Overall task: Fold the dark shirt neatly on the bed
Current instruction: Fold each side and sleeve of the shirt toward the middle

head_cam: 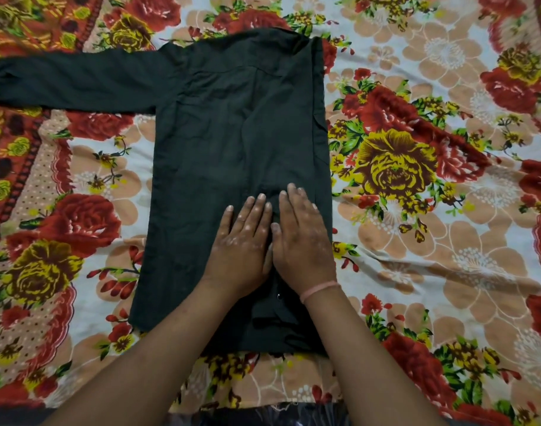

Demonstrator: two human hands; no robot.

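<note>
On the bed (447,241), the dark shirt (232,133) is spread flat, right side already folded inward, left sleeve (63,81) stretched out far left. Left hand (241,241) and right hand (303,238) are laid open, palms down, side by side on the near part; nothing is gripped. Creases are best pressed outward before the left sleeve is brought over.

Single head-worn wide-angle view, close above the bed (447,241), facing forward and steeply down.
</note>
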